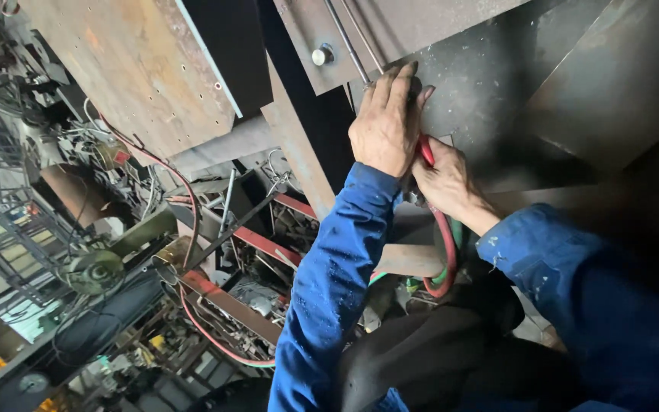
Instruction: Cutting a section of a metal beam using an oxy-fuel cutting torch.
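Observation:
My left hand point(385, 126) is curled over the thin metal tubes point(347, 44) of a cutting torch and rests against a dark steel plate point(497, 69). Just below and behind it, my right hand point(445, 181) grips the torch's handle end, which is mostly hidden by both hands. A red hose point(446, 240) and a green hose point(458, 229) run from that hand down in a loop toward my lap. Both arms wear blue sleeves. The torch tip lies outside the view at the top.
A bolt head point(322, 54) sits in a rusty steel plate beside the tubes. A larger rusty plate point(139, 69) slants at the upper left. Below lie red-painted steel frames point(261, 244), a second red hose point(192, 320), cables and scrap metal.

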